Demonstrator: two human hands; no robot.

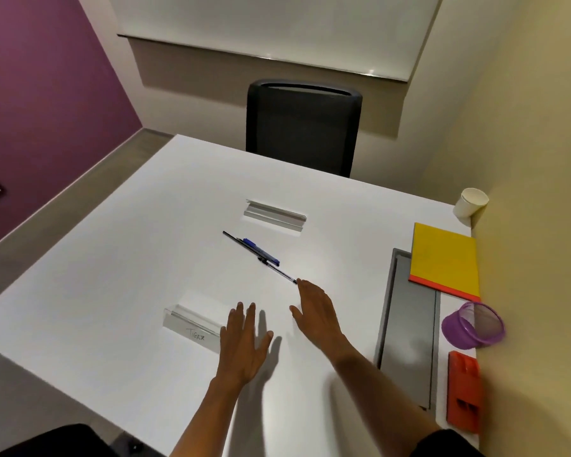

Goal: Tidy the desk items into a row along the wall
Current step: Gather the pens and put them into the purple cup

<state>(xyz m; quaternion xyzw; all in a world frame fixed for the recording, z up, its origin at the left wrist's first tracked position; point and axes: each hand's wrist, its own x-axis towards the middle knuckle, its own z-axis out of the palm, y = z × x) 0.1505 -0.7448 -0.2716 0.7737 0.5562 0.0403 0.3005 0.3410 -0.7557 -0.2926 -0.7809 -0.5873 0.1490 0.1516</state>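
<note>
Two pens lie mid-desk: a black pen (244,248) and a blue pen (261,251) side by side, pointing diagonally. My right hand (317,311) is open, palm down, its fingertips just at the black pen's near tip. My left hand (244,341) is open and flat above the desk, holding nothing, beside a clear name stand marked "TIGER" (192,328). A second clear name stand (274,214) lies farther back. Along the right wall stand a paper cup (470,202), a yellow notepad (444,258), a purple mesh cup (472,326) and an orange stapler-like block (463,390).
The white desk (112,275) has a grey cable-tray lid (409,324) near the right wall. A black chair (302,127) stands behind the far edge. The yellow wall (534,159) borders the desk on the right.
</note>
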